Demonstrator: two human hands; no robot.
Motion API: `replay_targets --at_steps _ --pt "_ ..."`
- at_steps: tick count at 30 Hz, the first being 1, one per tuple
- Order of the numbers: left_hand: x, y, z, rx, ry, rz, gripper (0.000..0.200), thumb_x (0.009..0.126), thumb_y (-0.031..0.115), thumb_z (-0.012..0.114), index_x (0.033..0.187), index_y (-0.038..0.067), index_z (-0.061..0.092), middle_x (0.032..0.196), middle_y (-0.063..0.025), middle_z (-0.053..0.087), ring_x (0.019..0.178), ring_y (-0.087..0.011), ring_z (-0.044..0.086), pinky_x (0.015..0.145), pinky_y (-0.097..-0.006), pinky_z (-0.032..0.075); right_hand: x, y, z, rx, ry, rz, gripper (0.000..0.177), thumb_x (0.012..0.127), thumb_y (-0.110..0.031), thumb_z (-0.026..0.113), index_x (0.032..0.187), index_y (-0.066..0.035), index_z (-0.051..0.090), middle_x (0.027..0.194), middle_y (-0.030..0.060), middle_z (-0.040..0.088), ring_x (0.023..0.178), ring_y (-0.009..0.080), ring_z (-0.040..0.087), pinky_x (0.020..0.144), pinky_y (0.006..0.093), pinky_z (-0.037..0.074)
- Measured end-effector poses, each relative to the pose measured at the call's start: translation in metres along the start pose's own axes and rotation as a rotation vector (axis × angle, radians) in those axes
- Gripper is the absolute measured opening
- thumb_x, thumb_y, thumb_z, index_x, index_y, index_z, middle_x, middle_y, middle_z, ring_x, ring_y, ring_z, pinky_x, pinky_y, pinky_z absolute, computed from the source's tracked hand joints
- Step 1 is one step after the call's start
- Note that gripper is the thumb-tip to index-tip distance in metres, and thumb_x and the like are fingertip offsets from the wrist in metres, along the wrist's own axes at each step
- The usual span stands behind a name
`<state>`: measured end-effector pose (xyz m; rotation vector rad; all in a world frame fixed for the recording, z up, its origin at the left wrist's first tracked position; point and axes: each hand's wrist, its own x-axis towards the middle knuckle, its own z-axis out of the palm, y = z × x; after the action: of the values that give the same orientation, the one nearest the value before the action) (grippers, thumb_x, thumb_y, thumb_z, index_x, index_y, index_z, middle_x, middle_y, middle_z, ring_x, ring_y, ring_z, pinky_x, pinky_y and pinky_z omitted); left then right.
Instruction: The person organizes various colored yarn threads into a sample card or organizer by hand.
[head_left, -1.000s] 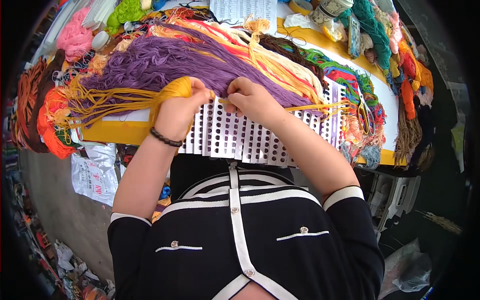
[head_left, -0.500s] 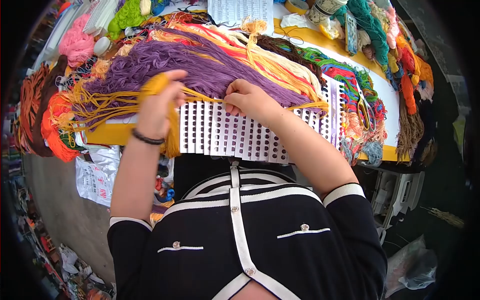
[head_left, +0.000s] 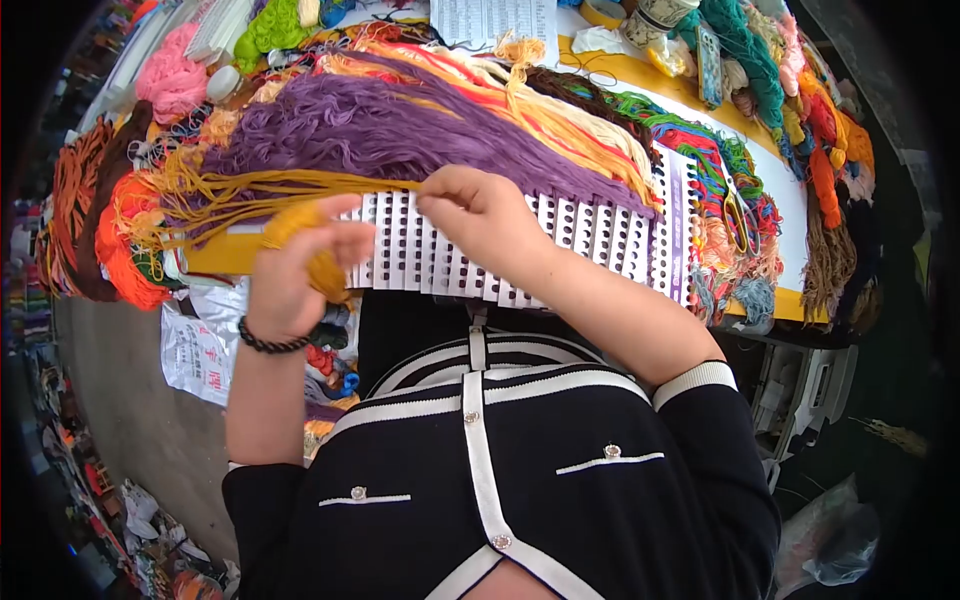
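Mustard-yellow thread [head_left: 270,183] stretches in loose strands across the left part of the table to the fingertips of my right hand [head_left: 485,215], which pinches it above the punched cards. A thick bundle of the same yellow thread hangs around my left hand [head_left: 300,265], between thumb and fingers; motion blurs the fingers. Overlapping white punched cards [head_left: 460,262] with rows of holes lie along the table's front edge, beneath and beside my right hand. Just beyond both hands spreads a large purple thread bundle [head_left: 360,135].
Orange, red and cream threads [head_left: 590,140] lie behind the purple. Scissors [head_left: 735,205] rest among tangled threads at right. Further back are a printed sheet [head_left: 495,22], a phone [head_left: 708,65] and a patterned cup [head_left: 657,18]. A pink hank [head_left: 172,75] sits at back left.
My right hand has shifted left along the cards, and the yellow strands no longer reach the cards' right end. My left hand has moved lower with its thread bundle.
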<state>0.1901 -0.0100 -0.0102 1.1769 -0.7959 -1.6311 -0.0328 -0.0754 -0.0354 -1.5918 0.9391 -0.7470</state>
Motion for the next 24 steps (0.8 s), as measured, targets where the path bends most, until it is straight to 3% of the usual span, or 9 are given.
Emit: replay_targets --at_steps 2,4,7,11,17,20,22,24 --pt "-0.01 -0.003 0.028 -0.039 -0.097 0.02 0.043 0.089 0.007 0.047 0.129 -0.006 0.039 0.114 -0.0136 0.056 0.09 -0.0195 0.061 0.073 -0.0291 0.052 -0.004 -0.006 0.013 0.014 0.027 -0.295 0.012 0.082 -0.009 0.058 0.086 0.0 0.065 0.08 0.0064 0.062 0.068 0.0145 0.059 0.066 0.0268 0.046" --pt "-0.011 -0.006 0.039 -0.077 -0.2 0.049 0.046 0.088 0.005 0.047 0.132 -0.005 0.036 0.114 -0.0127 0.056 0.084 -0.0175 0.062 0.07 -0.0285 0.053 -0.011 -0.02 0.019 0.058 -0.013 -0.28 0.014 0.084 -0.011 0.058 0.086 0.001 0.065 0.082 0.0059 0.061 0.07 0.0128 0.059 0.065 0.0254 0.046" --pt "-0.011 -0.016 0.041 -0.107 -0.176 0.039 0.05 0.087 0.0 0.047 0.135 -0.002 0.033 0.115 -0.0101 0.054 0.081 -0.0127 0.06 0.068 -0.025 0.052 -0.015 -0.026 0.029 0.554 -0.209 0.125 0.016 0.086 -0.008 0.056 0.089 0.007 0.062 0.074 0.0083 0.06 0.059 0.0131 0.057 0.055 0.0239 0.045" --pt "-0.011 -0.022 0.043 -0.052 -0.148 0.074 0.05 0.087 0.0 0.046 0.135 -0.002 0.033 0.114 -0.0098 0.054 0.079 -0.0127 0.06 0.064 -0.0233 0.051 -0.015 -0.024 0.032 0.629 -0.22 0.22 0.016 0.086 -0.006 0.056 0.091 0.008 0.061 0.071 0.0081 0.06 0.053 0.0127 0.055 0.05 0.0237 0.044" --pt "-0.013 -0.021 0.028 -0.048 -0.2 0.071 0.051 0.085 -0.002 0.044 0.135 -0.003 0.035 0.117 -0.0118 0.053 0.078 -0.0135 0.06 0.062 -0.023 0.05 -0.017 -0.03 0.028 0.739 -0.211 0.264 0.014 0.086 -0.005 0.056 0.092 0.006 0.061 0.082 0.0096 0.062 0.07 0.0129 0.06 0.065 0.0242 0.049" --pt "-0.013 -0.025 0.027 -0.192 -0.184 0.028 0.045 0.085 0.001 0.045 0.129 -0.006 0.041 0.122 -0.0161 0.052 0.082 -0.0155 0.062 0.061 -0.0233 0.051 -0.016 -0.029 0.027 0.862 -0.261 0.221 0.012 0.085 -0.006 0.057 0.091 0.003 0.062 0.093 0.0098 0.062 0.079 0.0116 0.061 0.073 0.0247 0.049" --pt "-0.013 -0.029 0.036 -0.134 -0.029 0.158 0.037 0.085 0.006 0.047 0.119 -0.006 0.049 0.124 -0.0183 0.052 0.086 -0.0197 0.063 0.069 -0.0292 0.052 -0.017 -0.031 0.023 0.827 -0.202 0.214 0.011 0.083 -0.006 0.059 0.09 0.001 0.062 0.099 0.0101 0.062 0.081 0.015 0.061 0.079 0.0283 0.048" --pt "-0.014 -0.032 0.014 -0.156 -0.043 0.198 0.034 0.085 0.008 0.047 0.116 -0.004 0.051 0.122 -0.0178 0.053 0.089 -0.0222 0.063 0.073 -0.0332 0.051 -0.013 -0.019 0.008 0.811 -0.082 0.142 0.014 0.082 -0.01 0.056 0.091 0.0 0.061 0.103 0.0124 0.062 0.085 0.023 0.063 0.087 0.0338 0.045"
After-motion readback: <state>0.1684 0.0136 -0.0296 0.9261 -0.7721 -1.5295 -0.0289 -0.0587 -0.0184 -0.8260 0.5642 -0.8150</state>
